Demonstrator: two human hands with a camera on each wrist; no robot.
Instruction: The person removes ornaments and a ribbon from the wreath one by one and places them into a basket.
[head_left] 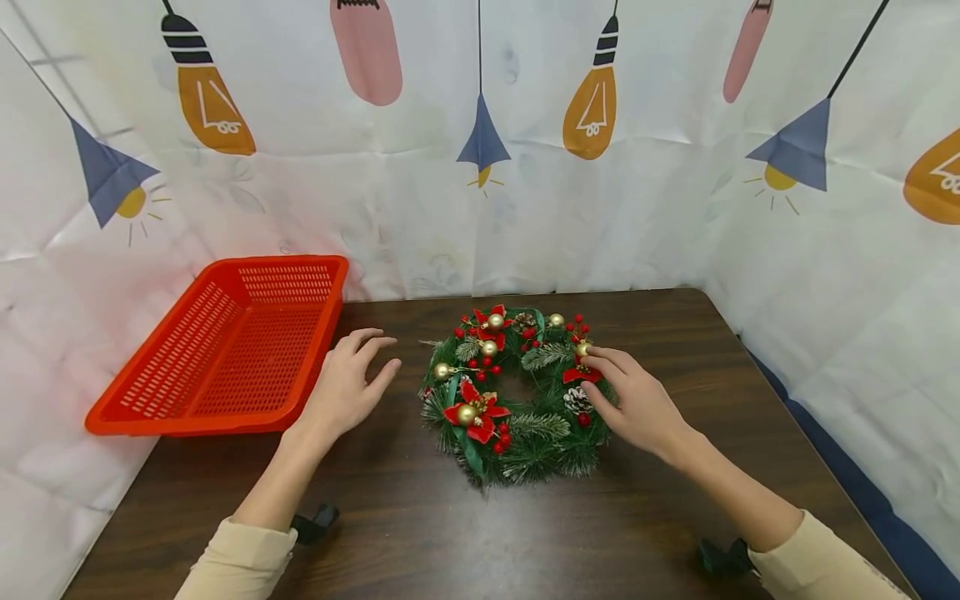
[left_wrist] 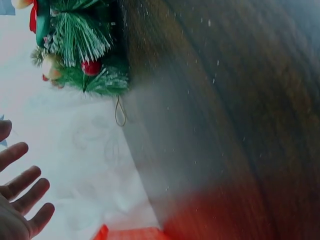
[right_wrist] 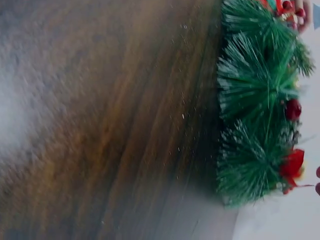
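Brown wood faces the table nearest me. Over its middle I hold two hands: my left hand apart from the wreath, fingers spread, gripping nothing; my right hand over its right side, thumb and fingers parted, fingertips by a gold ball. Whether they touch it I cannot tell. One wreath lies flat between them. I judge the step to be adjusting its trim; the next move calls for a light fingertip touch, with the left hand steadying the ring. I count three red flowers, six gold balls and at least two cones. Far left is one basket; farthest, printed cloth.
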